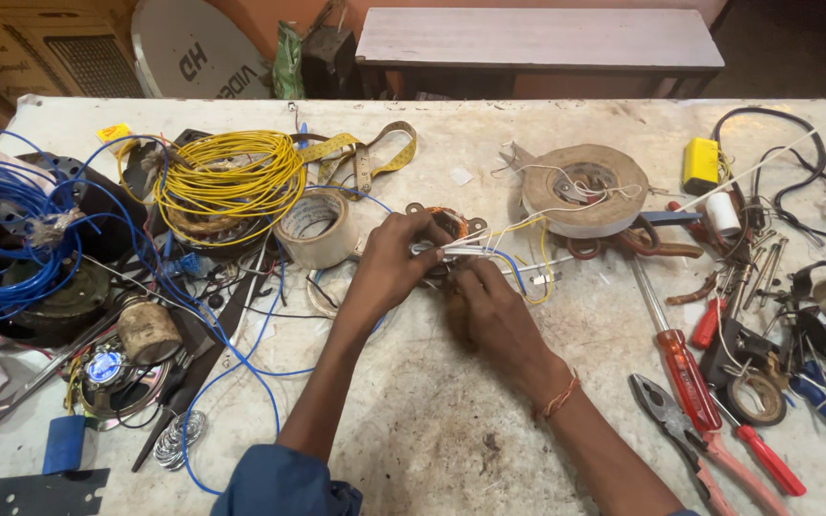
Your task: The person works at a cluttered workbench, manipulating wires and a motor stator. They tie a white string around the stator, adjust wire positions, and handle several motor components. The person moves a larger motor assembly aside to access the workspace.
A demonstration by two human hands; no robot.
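Copper-wound motor coil [451, 226] sits mid-table [489, 401], mostly hidden behind hands. Left hand [389, 263] pinching white sleeved leads [466, 251] at coil; right hand [489, 311] curled on same leads, just below. Tape roll [315, 227] beside left, yellow wire coil [227, 182] further out, red screwdriver [685, 368] off right.

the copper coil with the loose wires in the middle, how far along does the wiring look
Done: the copper-wound coil is wound, and white sleeved leads come off it. In hand: the left hand and right hand pinch those leads together beside the coil. Left: yellow and blue leads hang loose, and the tape roll and pliers lie untouched. Whether any joint is finished cannot be seen.
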